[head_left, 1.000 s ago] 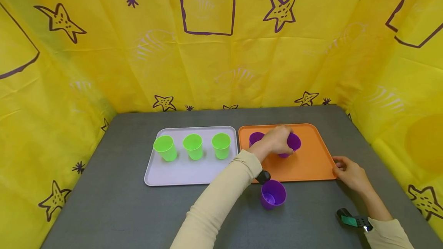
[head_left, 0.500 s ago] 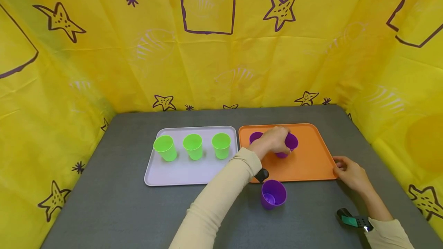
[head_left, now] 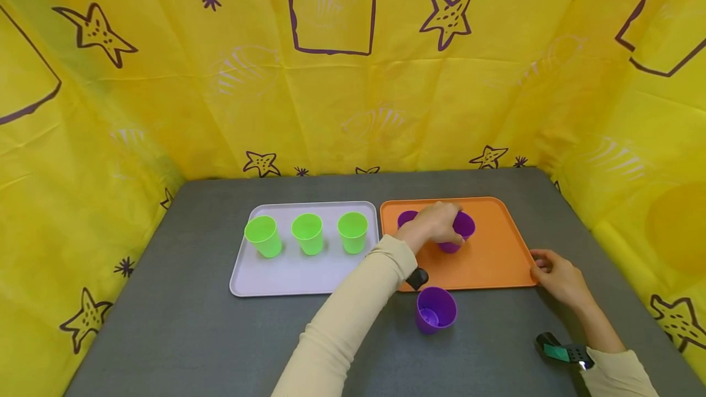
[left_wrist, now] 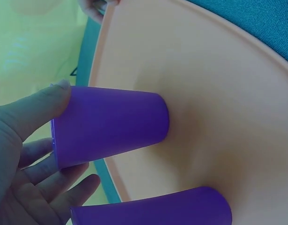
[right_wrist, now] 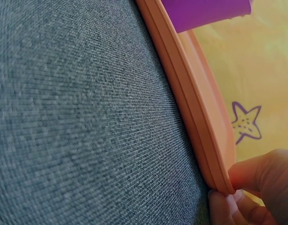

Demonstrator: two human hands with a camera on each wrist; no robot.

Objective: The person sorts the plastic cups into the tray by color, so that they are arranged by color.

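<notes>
My left hand (head_left: 438, 222) grips a purple cup (head_left: 464, 226) near its rim, the cup standing upright on the orange tray (head_left: 491, 268). In the left wrist view the thumb lies on one side of that cup (left_wrist: 111, 122) and fingers show on the other. Just left of it stands a second purple cup (head_left: 407, 218), partly hidden by the hand. A third purple cup (head_left: 436, 311) stands upright on the table in front of the tray. My right hand (head_left: 559, 277) pinches the tray's front right corner, thumb above and fingers below in the right wrist view.
To the left lies a pale lilac tray (head_left: 287, 280) bearing three green cups (head_left: 307, 234) in a row. Both trays lie side by side on a dark grey table (head_left: 193, 336). Yellow patterned cloth (head_left: 342, 97) walls the table's back and sides.
My left hand and the purple cup it holds have shifted slightly left on the orange tray, mostly in the first half second. The right hand keeps its place at the tray corner.
</notes>
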